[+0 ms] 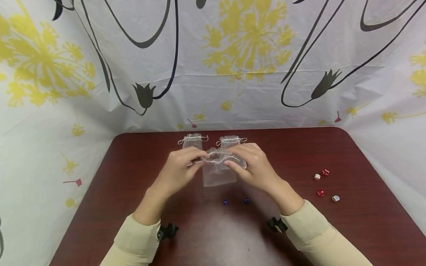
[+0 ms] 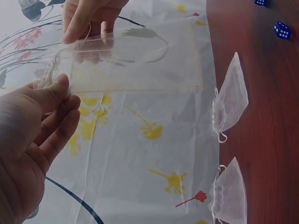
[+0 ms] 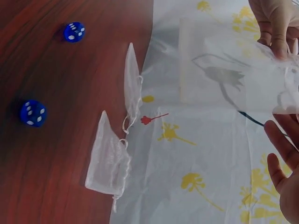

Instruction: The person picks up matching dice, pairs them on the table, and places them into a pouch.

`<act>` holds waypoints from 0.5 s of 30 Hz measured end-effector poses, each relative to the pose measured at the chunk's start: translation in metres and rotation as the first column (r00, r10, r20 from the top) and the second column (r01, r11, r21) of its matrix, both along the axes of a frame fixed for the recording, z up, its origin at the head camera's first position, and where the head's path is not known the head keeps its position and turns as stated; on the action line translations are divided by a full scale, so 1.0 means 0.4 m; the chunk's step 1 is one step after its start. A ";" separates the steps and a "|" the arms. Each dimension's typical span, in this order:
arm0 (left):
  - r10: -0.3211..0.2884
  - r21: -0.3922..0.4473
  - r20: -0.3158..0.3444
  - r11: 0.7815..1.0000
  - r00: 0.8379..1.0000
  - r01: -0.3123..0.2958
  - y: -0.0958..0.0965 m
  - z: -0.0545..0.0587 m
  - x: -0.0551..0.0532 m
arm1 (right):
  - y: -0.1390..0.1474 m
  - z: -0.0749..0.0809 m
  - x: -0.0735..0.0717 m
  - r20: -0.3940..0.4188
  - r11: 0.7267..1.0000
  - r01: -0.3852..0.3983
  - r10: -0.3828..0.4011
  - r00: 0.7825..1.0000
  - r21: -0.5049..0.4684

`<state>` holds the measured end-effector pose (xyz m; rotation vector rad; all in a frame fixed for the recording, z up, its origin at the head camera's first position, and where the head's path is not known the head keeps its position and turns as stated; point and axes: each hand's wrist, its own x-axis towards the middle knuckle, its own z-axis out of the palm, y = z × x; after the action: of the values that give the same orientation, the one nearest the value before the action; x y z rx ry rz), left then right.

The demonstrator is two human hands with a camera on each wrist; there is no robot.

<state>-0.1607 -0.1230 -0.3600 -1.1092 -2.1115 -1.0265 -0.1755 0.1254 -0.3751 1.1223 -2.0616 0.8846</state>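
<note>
A sheer white drawstring pouch [image 1: 219, 176] hangs between both hands above the table, its gathered mouth uppermost in the head view. My left hand [image 1: 186, 163] pinches one side of the mouth between thumb and fingers. At the opposite side, my right hand [image 1: 253, 165] holds the pouch edge, thumb in front and fingers behind. The left wrist view shows the pouch [image 2: 140, 65] flat and see-through. Two similar pouches, a left one [image 1: 192, 140] and a right one [image 1: 229, 140], lie beyond the hands. Two blue dice, one [image 1: 225, 202] and another [image 1: 246, 201], sit nearer me.
On the right of the dark red table [image 1: 346, 230] are two red dice, one [image 1: 325, 172] and another [image 1: 320, 193], plus two white dice, one [image 1: 317, 176] and another [image 1: 336, 198]. A patterned white sheet [image 1: 196, 71] hangs behind the table's far edge.
</note>
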 end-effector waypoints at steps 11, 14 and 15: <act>0.040 -0.023 -0.021 0.999 0.999 -0.040 -0.025 -0.004 -0.005 | 0.043 -0.044 0.001 0.222 0.987 0.084 -0.114 0.968 0.137; 0.059 -0.022 -0.021 0.998 0.998 -0.059 -0.034 -0.003 -0.006 | 0.048 -0.063 0.002 0.301 0.970 0.073 -0.142 0.943 0.231; 0.064 -0.023 -0.019 0.998 0.998 -0.065 -0.036 -0.003 -0.006 | 0.049 -0.069 0.003 0.328 0.964 0.059 -0.145 0.933 0.259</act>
<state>-0.1630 -0.1375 -0.3612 -1.0505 -2.1355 -0.9604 -0.1743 0.1449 -0.4027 1.0263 -2.5531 0.8375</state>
